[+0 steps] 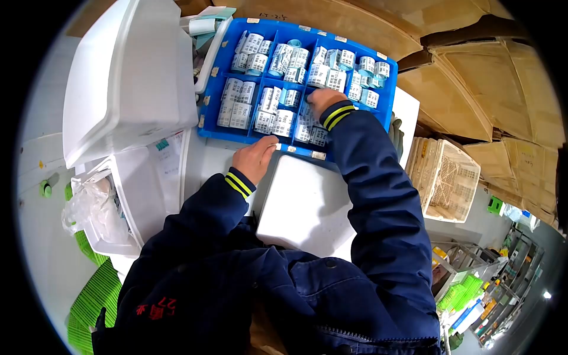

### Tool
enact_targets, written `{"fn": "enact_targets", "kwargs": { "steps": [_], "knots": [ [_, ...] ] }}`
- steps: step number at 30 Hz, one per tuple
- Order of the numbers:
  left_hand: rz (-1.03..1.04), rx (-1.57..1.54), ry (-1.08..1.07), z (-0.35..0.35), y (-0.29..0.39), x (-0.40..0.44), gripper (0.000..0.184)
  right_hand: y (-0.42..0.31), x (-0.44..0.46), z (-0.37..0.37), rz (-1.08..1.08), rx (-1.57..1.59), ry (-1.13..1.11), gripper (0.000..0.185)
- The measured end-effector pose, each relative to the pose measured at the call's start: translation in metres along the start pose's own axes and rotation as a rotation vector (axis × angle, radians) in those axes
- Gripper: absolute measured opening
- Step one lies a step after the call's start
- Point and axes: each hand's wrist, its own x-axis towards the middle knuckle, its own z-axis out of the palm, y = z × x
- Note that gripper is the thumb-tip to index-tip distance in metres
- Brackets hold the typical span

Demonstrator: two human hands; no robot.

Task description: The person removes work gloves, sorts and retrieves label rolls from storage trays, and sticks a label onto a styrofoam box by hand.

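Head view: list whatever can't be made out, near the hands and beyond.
Head view, right hand: fingertips and anything in them, hidden by the hand itself.
Head view, rolls: smallest print, too small.
Head view, white box: part of its edge, behind the jacket.
Head view, far shelves: items, small and blurred.

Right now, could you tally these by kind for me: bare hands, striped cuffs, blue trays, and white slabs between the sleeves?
Hands, left hand and right hand: 2
Striped cuffs, left and right: 2
Blue tray: 1
White slab: 1
Total: 6
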Motion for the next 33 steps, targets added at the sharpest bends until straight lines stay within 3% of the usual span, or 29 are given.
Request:
{"fn": "enact_targets", "kwargs": {
  "steps": [3, 7, 10, 17, 25, 29, 33],
  "knots": [
    [0.021, -0.010, 0.038, 0.000, 0.000, -0.002, 0.016, 0.000, 0.000, 0.003, -0.055, 0.020, -0.036, 0.023],
    [0.017, -0.010, 0.034, 0.001, 0.000, -0.001, 0.016, 0.003, 0.002, 0.019, -0.049, -0.028, 0.160, 0.020],
    [0.015, -0.007, 0.031, 0.000, 0.001, -0.001, 0.016, 0.005, 0.001, 0.032, -0.051, 0.031, 0.463, 0.013],
    [0.039, 0.008, 0.046, 0.000, 0.001, -0.001, 0.016, 0.006, -0.005, 0.038, -0.044, 0.109, 0.528, 0.012],
    [0.036, 0.000, 0.031, -0.001, 0.001, -0.001, 0.017, 0.046, -0.064, 0.017, 0.000, 0.662, 0.694, 0.016],
    [0.028, 0.003, 0.037, 0.002, -0.001, -0.001, 0.017, 0.063, -0.118, 0.033, 0.125, 0.833, 0.780, 0.014],
    [0.020, -0.029, 0.064, 0.004, -0.002, -0.001, 0.016, 0.028, -0.174, 0.050, 0.280, 0.943, 0.685, 0.015]
  ]
}}
